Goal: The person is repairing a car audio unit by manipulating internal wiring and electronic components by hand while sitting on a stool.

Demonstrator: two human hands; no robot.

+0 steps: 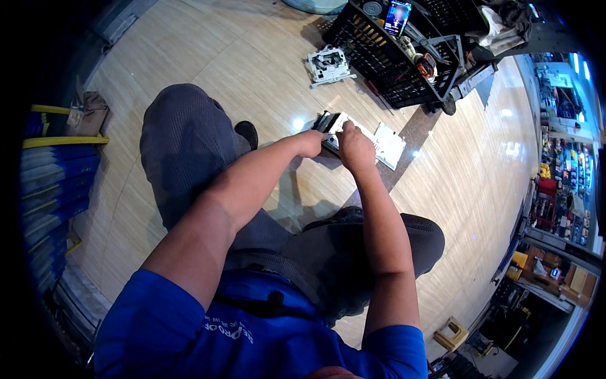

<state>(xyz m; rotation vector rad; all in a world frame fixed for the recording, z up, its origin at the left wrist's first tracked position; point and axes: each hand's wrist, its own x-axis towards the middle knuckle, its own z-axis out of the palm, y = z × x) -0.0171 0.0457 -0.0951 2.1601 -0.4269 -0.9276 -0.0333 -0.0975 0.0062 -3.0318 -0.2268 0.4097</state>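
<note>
Two bare hands are at work on one boxy unit [336, 123], which sits on the tiled floor [252, 57] on the person's side of the black crate [388, 72]; the left hand [310, 144] has its fingers curled against the unit's left end, and the right hand [358, 150] lies over its white top with fingers bent; at this size I cannot fairly tell whether either hand is gripping the unit or some small tool; a white plate [389, 146] lies flat just beside the unit, also on the person's side of the crate; a white frame [328, 66] rests on the floor just left of the crate; a lit phone [397, 18] stands tilted at the crate's top, and an orange-and-black thing [427, 65] lies inside the crate.
</note>
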